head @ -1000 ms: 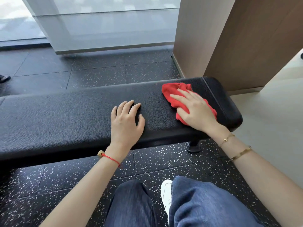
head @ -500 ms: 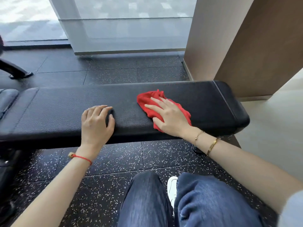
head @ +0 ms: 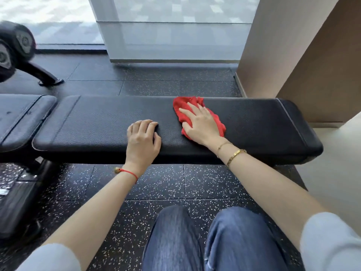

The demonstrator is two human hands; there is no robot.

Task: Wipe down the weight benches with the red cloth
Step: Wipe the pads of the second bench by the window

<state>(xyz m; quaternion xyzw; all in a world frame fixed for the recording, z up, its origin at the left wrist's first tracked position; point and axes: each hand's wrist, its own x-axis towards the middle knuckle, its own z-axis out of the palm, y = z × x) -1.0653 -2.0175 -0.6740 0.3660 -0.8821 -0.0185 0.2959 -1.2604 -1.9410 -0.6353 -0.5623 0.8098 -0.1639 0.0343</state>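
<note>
A long black padded weight bench (head: pixel 97 122) runs across the view in front of my knees. The red cloth (head: pixel 180 108) lies crumpled on its top, a little right of the middle. My right hand (head: pixel 201 124) presses flat on the cloth with straight fingers pointing left. My left hand (head: pixel 143 139) rests on the bench's near edge just left of the cloth, its fingers bent over the padding and holding nothing.
A second black pad (head: pixel 19 114) adjoins the bench at the left, with its base (head: pixel 17 202) on the speckled floor below. Dumbbells on a rack leg (head: pixel 17 45) stand at the far left. A brown wall (head: pixel 302 55) rises behind the bench's right end.
My right hand has slid the red cloth leftward from the bench's right end toward the middle. My left hand has shifted left along the near edge, and my view has turned left.
</note>
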